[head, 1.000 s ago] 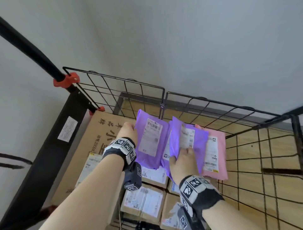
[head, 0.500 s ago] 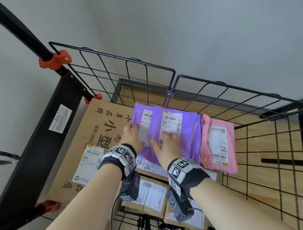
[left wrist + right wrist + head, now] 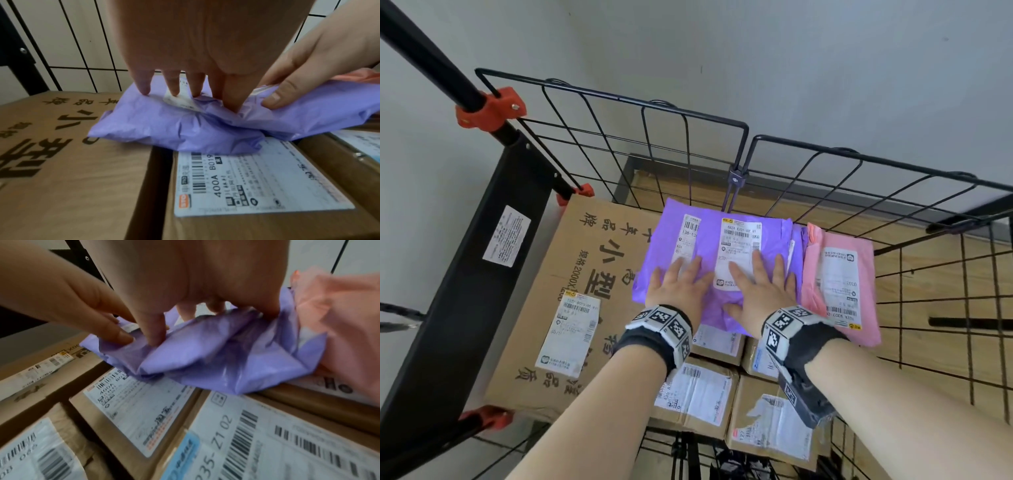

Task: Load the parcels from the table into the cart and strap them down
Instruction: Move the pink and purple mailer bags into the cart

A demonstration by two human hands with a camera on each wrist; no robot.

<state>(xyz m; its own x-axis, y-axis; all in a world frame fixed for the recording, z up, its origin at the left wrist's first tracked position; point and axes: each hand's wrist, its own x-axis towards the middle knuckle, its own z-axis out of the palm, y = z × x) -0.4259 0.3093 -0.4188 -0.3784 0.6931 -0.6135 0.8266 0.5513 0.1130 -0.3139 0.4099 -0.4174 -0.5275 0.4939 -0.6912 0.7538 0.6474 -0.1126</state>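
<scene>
Black wire makes the cart [image 3: 722, 120], nearly full. The big box [image 3: 544, 274] lies along its nine o'clock side, small boxes [image 3: 698, 394] fill six o'clock, and the soft mailers sit on top toward twelve. The purple bags [image 3: 743, 308] overlap at centre, with the pink bag [image 3: 839, 274] just beside them at three o'clock. Both hands are flat on the purple bags: the left hand [image 3: 678, 287] and the right hand [image 3: 756, 287] have straight, spread fingers [image 3: 144, 86] pressing, not grasping. I'd say this is the settling step of loading. Next comes lifting off gently so the slippery bags stay put, then fetching more parcels or the strap; neither is in sight.
</scene>
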